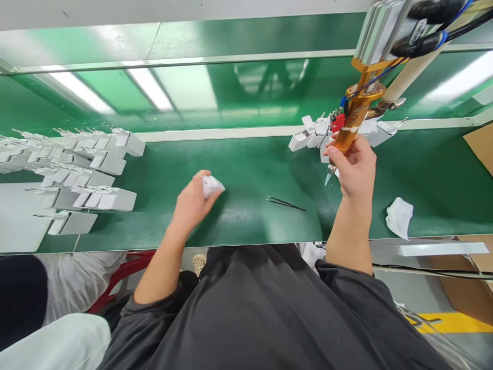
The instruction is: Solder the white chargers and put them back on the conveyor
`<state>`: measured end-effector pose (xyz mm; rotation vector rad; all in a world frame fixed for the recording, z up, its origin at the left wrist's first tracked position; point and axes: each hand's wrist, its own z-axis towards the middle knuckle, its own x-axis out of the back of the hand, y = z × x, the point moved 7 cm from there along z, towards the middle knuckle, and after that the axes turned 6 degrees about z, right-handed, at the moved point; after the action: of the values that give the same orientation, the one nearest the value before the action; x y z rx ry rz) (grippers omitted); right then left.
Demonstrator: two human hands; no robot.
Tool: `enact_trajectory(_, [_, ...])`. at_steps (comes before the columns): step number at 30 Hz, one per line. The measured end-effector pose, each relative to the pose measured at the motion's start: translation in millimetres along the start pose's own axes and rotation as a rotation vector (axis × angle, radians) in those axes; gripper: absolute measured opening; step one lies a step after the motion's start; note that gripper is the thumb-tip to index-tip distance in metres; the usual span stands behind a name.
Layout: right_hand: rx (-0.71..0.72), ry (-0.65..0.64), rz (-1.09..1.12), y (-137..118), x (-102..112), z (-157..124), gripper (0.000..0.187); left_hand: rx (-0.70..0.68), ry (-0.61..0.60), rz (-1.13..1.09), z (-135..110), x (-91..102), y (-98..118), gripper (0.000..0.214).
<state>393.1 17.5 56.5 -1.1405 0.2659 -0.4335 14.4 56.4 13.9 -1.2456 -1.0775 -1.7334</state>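
Right grip (357, 167) around golden dispenser (358, 110)

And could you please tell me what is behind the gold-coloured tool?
Several white parts sit behind the gold-coloured tool, showing on both sides of it. The tool and right hand hide part of them; their number cannot be told.

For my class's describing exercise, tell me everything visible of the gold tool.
The gold tool looks metallic: a cylinder with a white band, a red fitting on its side and a thin, translucent tip. A grey block and black cables sit above. The tool leans, tip down, over the green bench. The right hand grips its lower end; whether the tip touches anything is unclear.
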Motion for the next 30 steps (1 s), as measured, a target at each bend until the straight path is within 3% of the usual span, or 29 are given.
enact_trajectory(4, [-0.002,-0.012,-0.001,4.0,5.7,1.1,0.033,0.157,0.034,0.059,54.8,8.9,-47.5,0.064])
enact_trajectory(7, [-0.017,-0.027,-0.024,6.5,6.1,1.8,0.035,0.183,0.011,0.081,84.2,-0.1,-74.3,0.066])
enact_trajectory(9, [-0.027,-0.034,-0.046,6.0,5.5,1.7,0.036,0.183,-0.023,0.068,93.3,-6.5,-84.7,0.072])
enact_trajectory(11, [-0.034,-0.038,-0.063,3.6,4.8,0.8,0.034,0.142,0.077,0.043,96.5,0.7,-81.1,0.091])
enact_trajectory(13, [-0.041,-0.040,-0.074,0.4,4.4,-0.4,0.032,0.061,0.283,0.017,96.2,17.6,-58.9,0.108])
enact_trajectory(15, [-0.045,-0.045,-0.078,-2.5,4.2,-1.5,0.031,-0.050,0.404,-0.034,99.0,24.0,-18.0,0.108])
enact_trajectory(17, [-0.052,-0.055,-0.078,-3.8,3.6,-2.2,0.031,-0.190,0.313,-0.144,112.6,6.9,37.2,0.095])
enact_trajectory(20, [-0.055,-0.067,-0.068,-3.6,2.4,-2.4,0.030,-0.415,0.068,-0.327,142.6,-42.1,127.4,0.089])
enact_trajectory(23, [-0.053,-0.072,-0.061,-2.4,1.0,-1.8,0.031,-0.417,-0.074,-0.420,179.1,-85.7,184.3,0.100])
enact_trajectory(26, [-0.053,-0.072,-0.072,-1.4,0.1,-0.8,0.032,-0.365,-0.118,-0.433,202.7,-99.8,204.9,0.088])
enact_trajectory(28, [-0.056,-0.069,-0.084,-1.4,0.1,-0.8,0.032,-0.350,-0.108,-0.425,201.8,-89.8,201.2,0.078])
enact_trajectory(30, [-0.055,-0.064,-0.090,-2.6,0.4,-1.8,0.032,-0.358,-0.102,-0.406,186.0,-69.9,186.3,0.074])
